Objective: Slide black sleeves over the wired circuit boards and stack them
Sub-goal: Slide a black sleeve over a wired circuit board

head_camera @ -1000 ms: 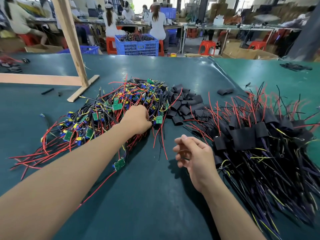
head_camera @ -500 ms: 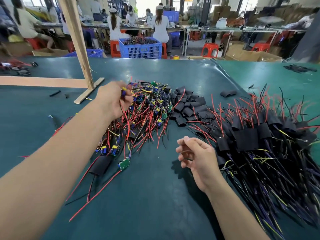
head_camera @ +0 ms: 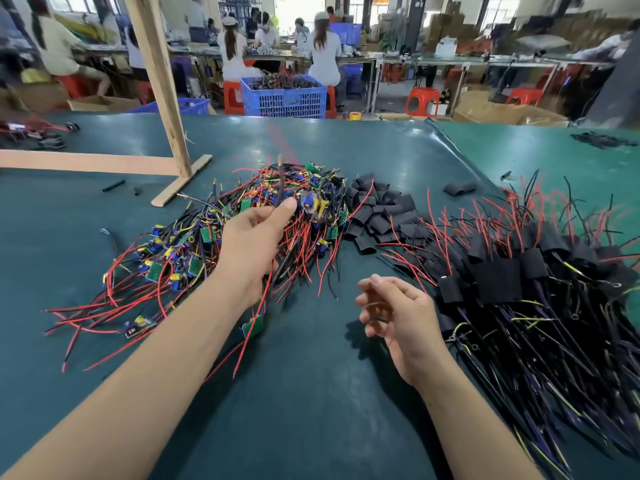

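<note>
1. Lying at the left of the dark green surface (head_camera: 311,393) is a tangled heap of wired circuit boards (head_camera: 194,244), with red wires trailing toward the near edge.
2. The left hand (head_camera: 254,242) is raised over this heap, its fingers pinched on dark wires; a blurred board (head_camera: 313,202) hangs just beside the thumb.
3. A pile of loose black sleeves (head_camera: 379,213) sits behind the middle.
4. The right hand (head_camera: 398,313) hovers with fingers loosely curled and holds nothing.
5. Sleeved boards (head_camera: 519,282) are stacked at the right.
</note>
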A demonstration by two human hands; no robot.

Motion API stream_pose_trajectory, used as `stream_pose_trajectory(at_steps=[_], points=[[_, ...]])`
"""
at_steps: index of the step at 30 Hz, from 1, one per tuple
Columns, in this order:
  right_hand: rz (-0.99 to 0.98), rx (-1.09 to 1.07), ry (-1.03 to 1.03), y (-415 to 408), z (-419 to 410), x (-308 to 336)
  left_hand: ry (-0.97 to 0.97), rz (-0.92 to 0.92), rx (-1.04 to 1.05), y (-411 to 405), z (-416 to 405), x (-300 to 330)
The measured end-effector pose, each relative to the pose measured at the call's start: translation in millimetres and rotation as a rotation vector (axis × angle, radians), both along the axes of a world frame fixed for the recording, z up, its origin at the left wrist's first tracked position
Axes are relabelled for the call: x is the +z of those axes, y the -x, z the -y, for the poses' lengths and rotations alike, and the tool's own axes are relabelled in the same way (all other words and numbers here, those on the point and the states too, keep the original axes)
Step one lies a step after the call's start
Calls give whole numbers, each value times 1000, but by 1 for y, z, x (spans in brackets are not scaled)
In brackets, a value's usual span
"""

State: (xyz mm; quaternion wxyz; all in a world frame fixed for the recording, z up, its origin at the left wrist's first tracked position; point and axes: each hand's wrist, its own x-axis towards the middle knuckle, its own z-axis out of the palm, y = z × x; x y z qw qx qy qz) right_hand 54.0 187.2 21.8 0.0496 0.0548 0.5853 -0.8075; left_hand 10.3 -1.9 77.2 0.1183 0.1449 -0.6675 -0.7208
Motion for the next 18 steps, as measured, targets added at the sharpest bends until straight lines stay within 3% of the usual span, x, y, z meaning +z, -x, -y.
stream_pose_trajectory(at_steps=[6,12,18], points=[[2,8,-14,-1,1,2,160,-128,14,-7,-2,-17],[-61,65,-78,-1,2,-1,-68,-175,-128,-22,-15,-19],[-217,104,-151,-4,7,-6,-266,24,-374,-43,-61,-44]])
